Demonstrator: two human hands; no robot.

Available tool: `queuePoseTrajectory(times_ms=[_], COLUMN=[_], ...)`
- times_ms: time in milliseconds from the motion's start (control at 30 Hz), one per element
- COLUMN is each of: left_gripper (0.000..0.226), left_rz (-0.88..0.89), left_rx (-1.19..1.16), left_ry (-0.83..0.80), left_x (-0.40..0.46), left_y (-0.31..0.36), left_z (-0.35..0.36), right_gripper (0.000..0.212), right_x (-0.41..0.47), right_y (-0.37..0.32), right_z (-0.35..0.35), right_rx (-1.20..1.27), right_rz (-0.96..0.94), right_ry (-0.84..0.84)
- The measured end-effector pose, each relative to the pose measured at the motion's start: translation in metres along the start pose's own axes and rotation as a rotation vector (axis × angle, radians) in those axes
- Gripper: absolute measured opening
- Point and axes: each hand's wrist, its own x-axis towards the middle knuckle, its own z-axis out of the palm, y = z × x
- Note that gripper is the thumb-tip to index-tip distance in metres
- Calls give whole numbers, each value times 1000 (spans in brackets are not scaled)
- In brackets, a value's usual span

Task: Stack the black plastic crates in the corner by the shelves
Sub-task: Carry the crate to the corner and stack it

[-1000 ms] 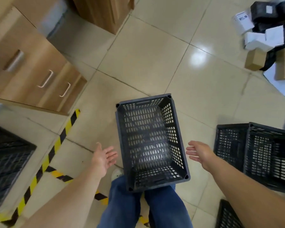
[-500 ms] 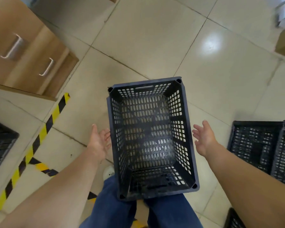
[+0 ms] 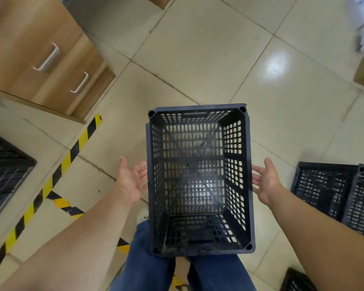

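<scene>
I am standing over the black crate (image 3: 199, 179), which is sitting upright on the tiled floor (image 3: 208, 55) right in front of my legs, its near end against my jeans. My left hand (image 3: 130, 181) and right hand (image 3: 265, 182) are hanging on either side of its long walls, fingers straight and spread, palms turned inward; the fingertips are looking close to the walls or just brushing them, and neither hand is gripping anything.

I am judging the crate to be light and stiff: thin perforated plastic, empty, with a solid rim and posts at the corners. The slotted walls are likely to give fingers purchase, so I am expecting little slipping. The best hold is looking like the top rim at the middle of each long side, or the handle slots in the short ends.

I am counting one crate between my hands, two more crates (image 3: 334, 192) side by side at my right, another corner (image 3: 296, 280) at lower right, and one dark crate (image 3: 6, 171) at the left edge. The cabinet (image 3: 40, 57) is showing two handles.
</scene>
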Motion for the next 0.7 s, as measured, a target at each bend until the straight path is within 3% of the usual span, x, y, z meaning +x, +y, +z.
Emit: queuePoseTrajectory(times_ms=[400,700], left_gripper=[91,88], left_rz=[27,58], left_rx=[-97,-181], left_ry=[-30,42], left_x=[-137,-230], left_y=[59,85], left_z=[-56,-110], right_gripper=[62,62], right_x=[-160,-259], right_y=[-44,-64], right_z=[15,54], right_rx=[-50,-175], right_rz=[-39,-97], right_ry=[-34,-135])
